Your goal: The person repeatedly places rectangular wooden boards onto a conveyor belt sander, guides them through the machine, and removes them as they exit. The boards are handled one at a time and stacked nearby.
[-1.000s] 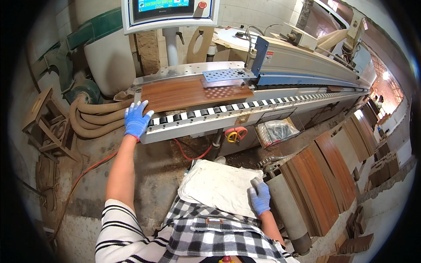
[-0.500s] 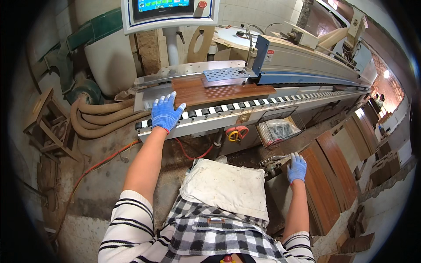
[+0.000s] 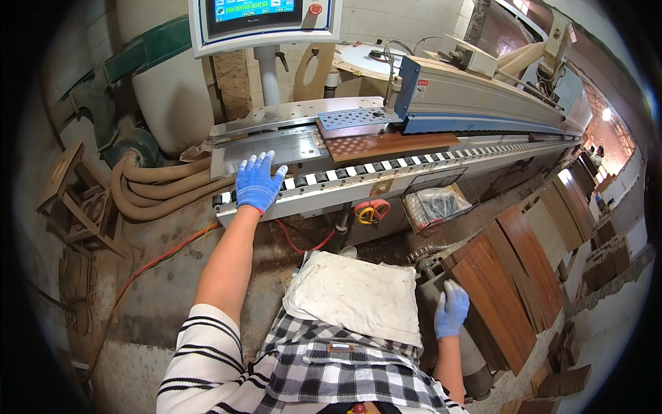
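Note:
My left hand (image 3: 258, 181), in a blue glove with white fingertips, lies spread at the left end of the edge banding machine (image 3: 476, 103). Its fingertips rest by the bare metal infeed table (image 3: 265, 146), and nothing is in its grasp. To its right, apart from it, a reddish-brown wood-grain board (image 3: 393, 146) lies under the blue perforated guard (image 3: 353, 118). A roller conveyor (image 3: 365, 170) runs along the near edge. Lower right, my gloved right hand (image 3: 452, 310) hangs with fingers extended and holds nothing, beside a stack of brown boards (image 3: 493, 297).
A control screen (image 3: 255, 15) with a red button stands above the machine. A wire basket (image 3: 441, 205) and yellow-handled scissors (image 3: 371, 212) hang at its front. Ribbed hoses (image 3: 155, 188) and a wooden stool (image 3: 81, 196) sit to the left. More boards (image 3: 552, 207) lie to the right.
The board in the machine has slid right, away from my left hand, baring the metal table. My right hand has moved down and left, off the board stack's edge. My left hand barely shifts.

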A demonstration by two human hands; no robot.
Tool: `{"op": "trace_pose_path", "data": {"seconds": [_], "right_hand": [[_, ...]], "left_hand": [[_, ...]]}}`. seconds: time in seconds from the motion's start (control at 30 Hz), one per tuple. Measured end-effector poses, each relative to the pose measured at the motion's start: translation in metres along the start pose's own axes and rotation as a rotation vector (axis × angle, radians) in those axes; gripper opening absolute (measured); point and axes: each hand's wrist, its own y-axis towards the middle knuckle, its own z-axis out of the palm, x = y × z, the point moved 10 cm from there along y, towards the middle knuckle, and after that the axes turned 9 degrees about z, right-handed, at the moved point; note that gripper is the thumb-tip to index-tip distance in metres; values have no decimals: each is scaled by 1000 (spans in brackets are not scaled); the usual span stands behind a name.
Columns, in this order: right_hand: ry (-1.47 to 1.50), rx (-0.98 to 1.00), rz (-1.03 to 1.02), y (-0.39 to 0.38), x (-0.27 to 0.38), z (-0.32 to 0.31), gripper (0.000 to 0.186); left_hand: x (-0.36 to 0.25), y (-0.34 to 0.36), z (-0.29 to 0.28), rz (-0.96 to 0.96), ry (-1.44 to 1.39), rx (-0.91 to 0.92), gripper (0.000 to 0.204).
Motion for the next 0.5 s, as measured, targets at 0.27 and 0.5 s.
{"op": "trace_pose_path", "data": {"seconds": [0.27,0.5], "right_hand": [[1636,-476,1624,-140,-218,28,55],[1713,-292,1509,-144,-186,21,45]], "left_hand": [[-2,0,0,7,0,-10,57],[0,-2,1,10,4,-9,56]]}}
